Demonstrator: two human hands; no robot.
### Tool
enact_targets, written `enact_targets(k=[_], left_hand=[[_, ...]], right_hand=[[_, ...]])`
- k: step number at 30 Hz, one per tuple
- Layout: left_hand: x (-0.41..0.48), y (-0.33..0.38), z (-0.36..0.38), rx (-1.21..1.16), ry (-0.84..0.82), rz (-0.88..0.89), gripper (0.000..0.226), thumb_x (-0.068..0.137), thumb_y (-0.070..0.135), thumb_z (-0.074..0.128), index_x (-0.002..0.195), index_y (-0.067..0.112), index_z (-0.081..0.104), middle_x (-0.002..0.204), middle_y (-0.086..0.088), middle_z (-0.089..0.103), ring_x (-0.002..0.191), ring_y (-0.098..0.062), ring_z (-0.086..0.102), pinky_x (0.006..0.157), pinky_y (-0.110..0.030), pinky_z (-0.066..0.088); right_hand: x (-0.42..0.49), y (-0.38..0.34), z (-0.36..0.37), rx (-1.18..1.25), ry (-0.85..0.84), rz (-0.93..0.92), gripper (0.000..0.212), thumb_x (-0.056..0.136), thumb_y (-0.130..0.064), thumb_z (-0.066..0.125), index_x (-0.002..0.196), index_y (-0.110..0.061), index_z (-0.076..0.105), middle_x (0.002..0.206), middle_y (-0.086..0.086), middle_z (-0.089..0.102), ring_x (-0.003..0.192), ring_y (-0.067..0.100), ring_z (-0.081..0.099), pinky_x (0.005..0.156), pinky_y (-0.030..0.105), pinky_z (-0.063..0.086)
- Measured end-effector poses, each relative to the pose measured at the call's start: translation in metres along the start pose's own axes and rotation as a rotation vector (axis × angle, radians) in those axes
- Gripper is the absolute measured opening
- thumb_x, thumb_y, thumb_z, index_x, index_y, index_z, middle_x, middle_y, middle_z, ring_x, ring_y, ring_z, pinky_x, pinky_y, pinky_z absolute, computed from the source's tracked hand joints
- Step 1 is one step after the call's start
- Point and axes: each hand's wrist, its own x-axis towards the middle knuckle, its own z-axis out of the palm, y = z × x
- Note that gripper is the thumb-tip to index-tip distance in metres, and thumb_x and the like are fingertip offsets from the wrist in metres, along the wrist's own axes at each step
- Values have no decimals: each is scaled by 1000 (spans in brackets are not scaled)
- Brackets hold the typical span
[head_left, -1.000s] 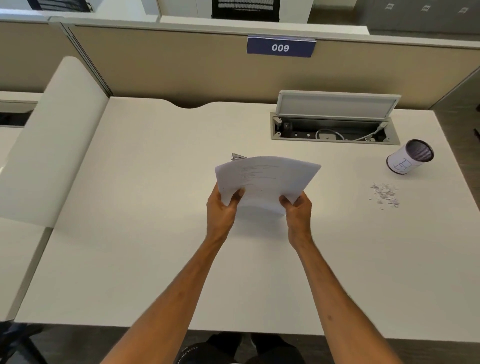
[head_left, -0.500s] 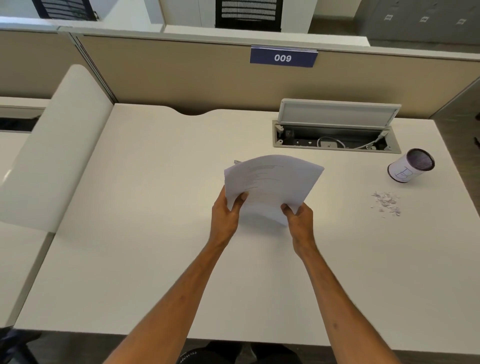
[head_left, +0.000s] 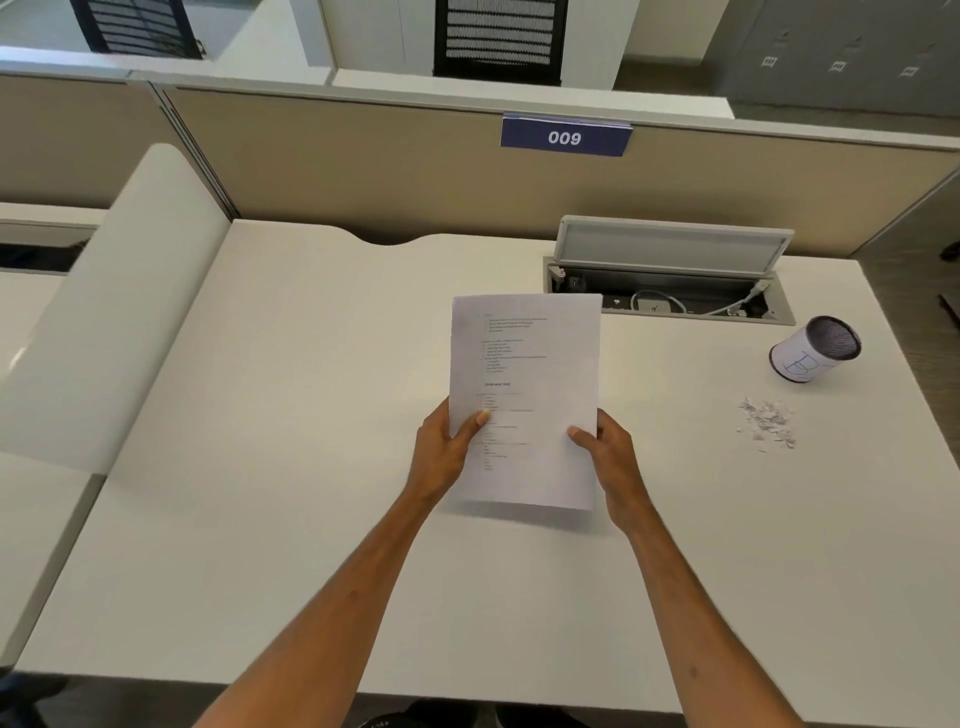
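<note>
Head view shows the white desk (head_left: 311, 467) with a printed paper sheet (head_left: 540, 364) held above its middle, long axis running away from the person, top edge toward the partition. Left hand (head_left: 441, 452) and right hand (head_left: 608, 457) pinch its lower side edges, thumbs on the printed face.

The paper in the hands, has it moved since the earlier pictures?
Yes. The paper has turned from wide to upright, and its top corner now reaches the open cable box.

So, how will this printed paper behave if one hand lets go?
Probably it will droop: the paper looks thin, and the left hand and right hand both pinch its lower sides. It seems light, as thumb pinches alone carry it.
</note>
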Motion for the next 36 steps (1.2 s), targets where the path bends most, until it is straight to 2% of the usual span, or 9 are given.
enact_targets(k=[6,10,16,19,24,29,32,34,36], left_hand=[[-13,-12,0,-50,-64,-95,42,104,43,74,141,26,67,131,6,81,108,-22,83,92,-53,69],[-23,-18,-2,-100,-114,-141,40,105,36,74,141,22,69,128,5,82,109,-21,83,94,-46,69],[-31,-22,-10,-180,-165,-238,41,105,37,74,142,22,69,130,6,82,115,-17,81,91,-36,69],[-31,-21,-14,-190,-135,-270,36,108,45,66,140,31,69,129,11,82,114,-14,81,80,-29,66],[-19,-28,-14,-254,-58,-262,34,112,38,61,141,21,68,132,4,81,118,-18,80,82,-27,66],[-10,-48,-10,-176,-22,-279,32,113,27,60,142,14,68,136,-2,79,117,-24,80,101,-46,66],[-8,-53,-10,-106,-1,-303,31,114,28,58,141,16,68,134,-1,79,118,-26,79,103,-50,64],[-6,-54,-12,-57,5,-315,31,114,31,57,140,17,68,132,0,80,117,-27,79,101,-51,65],[-3,-58,-16,-25,5,-327,31,114,32,57,138,17,69,130,0,80,115,-27,80,100,-52,65]], right_hand=[[7,-6,-1,12,59,27,19,105,-32,64,121,-24,71,119,-6,78,110,20,73,90,37,58],[11,1,-2,14,65,43,17,104,-26,64,119,-26,73,118,-6,79,110,23,74,96,42,57],[9,13,1,-11,66,62,16,103,-16,64,111,-25,74,110,-9,81,98,17,74,87,33,58],[7,21,0,-34,60,88,16,102,-14,65,112,-23,74,111,-3,81,96,19,74,84,32,58],[-4,38,3,-50,50,170,15,103,-13,64,110,-22,74,113,0,80,96,20,74,87,35,57],[-11,46,8,-52,53,268,16,104,-15,62,113,-20,74,109,-3,79,95,19,74,76,32,57],[0,51,6,-164,50,327,9,101,-22,66,98,-15,70,101,1,78,84,22,71,70,32,54],[8,51,6,-287,115,273,14,98,-29,69,94,-15,66,97,3,77,84,28,73,71,44,61],[16,42,8,-437,246,101,6,96,-26,70,97,-20,68,94,-1,74,86,26,73,77,42,62]])
